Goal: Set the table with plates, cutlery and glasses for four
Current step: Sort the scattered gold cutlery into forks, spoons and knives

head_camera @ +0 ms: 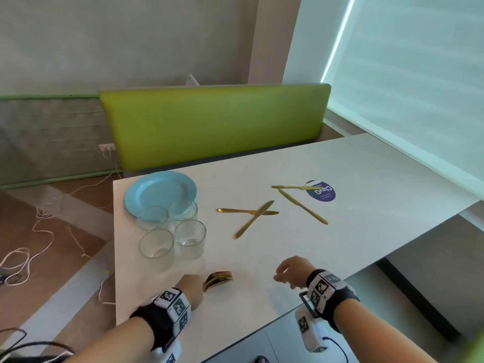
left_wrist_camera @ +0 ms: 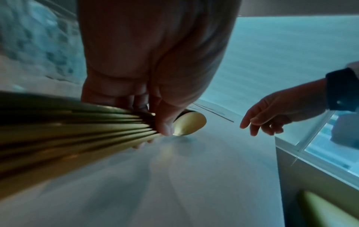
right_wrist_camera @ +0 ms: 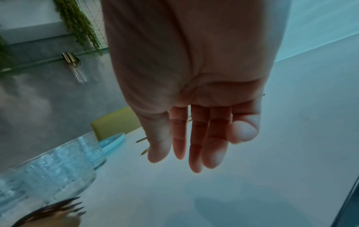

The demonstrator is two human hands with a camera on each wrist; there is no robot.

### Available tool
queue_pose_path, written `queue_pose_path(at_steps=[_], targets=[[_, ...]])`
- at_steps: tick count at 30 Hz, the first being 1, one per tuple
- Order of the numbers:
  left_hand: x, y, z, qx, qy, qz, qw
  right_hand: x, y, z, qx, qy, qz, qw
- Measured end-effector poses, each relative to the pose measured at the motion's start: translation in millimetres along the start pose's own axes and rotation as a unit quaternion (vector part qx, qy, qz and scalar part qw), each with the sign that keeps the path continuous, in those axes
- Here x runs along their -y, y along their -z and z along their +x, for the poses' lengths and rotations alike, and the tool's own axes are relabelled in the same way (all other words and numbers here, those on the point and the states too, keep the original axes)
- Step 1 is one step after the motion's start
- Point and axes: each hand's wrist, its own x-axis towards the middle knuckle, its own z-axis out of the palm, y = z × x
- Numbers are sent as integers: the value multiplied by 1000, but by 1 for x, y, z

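Note:
My left hand (head_camera: 192, 288) grips a bundle of gold forks and spoons (head_camera: 218, 279) low over the table's near edge; in the left wrist view the handles (left_wrist_camera: 77, 127) fan out under my thumb and a spoon bowl (left_wrist_camera: 191, 123) touches the tabletop. My right hand (head_camera: 289, 273) hovers to the right of it, fingers relaxed and holding nothing (right_wrist_camera: 196, 142). Several gold knives (head_camera: 255, 217) lie scattered mid-table, two crossed, two more (head_camera: 301, 203) by a purple sticker. A stack of light blue plates (head_camera: 159, 192) sits at the far left corner with several clear glasses (head_camera: 172, 231) in front.
The white table (head_camera: 366, 179) runs right toward a window blind. A green bench back (head_camera: 214, 124) stands beyond the far edge. White cables (head_camera: 39, 231) trail on the floor at left. A round purple sticker (head_camera: 323, 191) marks the tabletop.

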Motion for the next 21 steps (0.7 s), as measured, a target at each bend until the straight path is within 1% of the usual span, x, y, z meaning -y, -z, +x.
queue_pose_path(at_steps=[4, 9, 12, 18, 21], targets=[[24, -2, -4, -3, 7, 29, 1000, 4, -3, 1, -6, -7, -9, 1000], [36, 7, -6, 2, -13, 55, 998, 13, -10, 2, -12, 2, -23, 1000], [38, 12, -3, 12, -12, 63, 998, 17, -11, 4, -7, 4, -29, 1000], [37, 16, 0, -10, -8, 47, 999, 19, -6, 9, -8, 4, -22, 1000], [38, 16, 1, -11, 3, 49, 999, 17, -3, 11, -8, 1, -21, 1000]])
